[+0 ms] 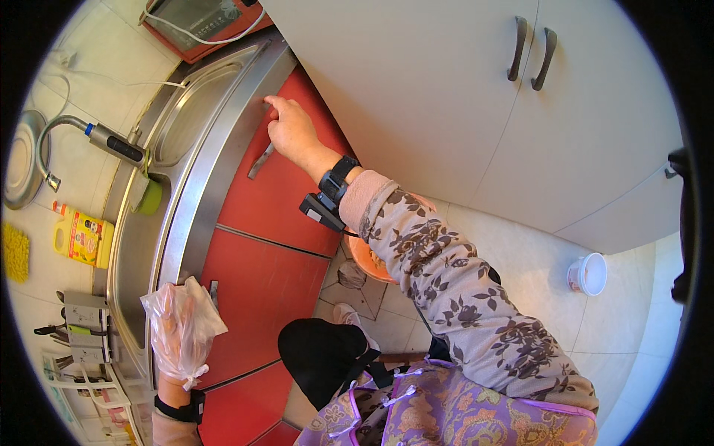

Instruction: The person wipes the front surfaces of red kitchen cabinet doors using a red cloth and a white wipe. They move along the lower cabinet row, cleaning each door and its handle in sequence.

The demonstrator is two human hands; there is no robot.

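Note:
My left hand (175, 323) is inside a loose clear plastic glove tied at the wrist. It rests over the front edge of the steel sink counter (230, 111), fingers stretched out, with the baggy plastic hiding some detail. My right hand (294, 132) is bare and reaches to the far part of the same counter edge. Its index finger points out at the steel rim, the other fingers partly bent, and nothing shows in it. Just below that hand is a metal handle (260, 161) on a red cabinet door (253, 189).
Along the sink are a faucet (115, 143), a green cup-like container (149, 198), a yellow detergent bottle (83, 238) and a knife rack (85, 327). A red oven-like appliance (201, 30) stands at the far end. On the floor are an orange basin (368, 262) and a white bucket (589, 275).

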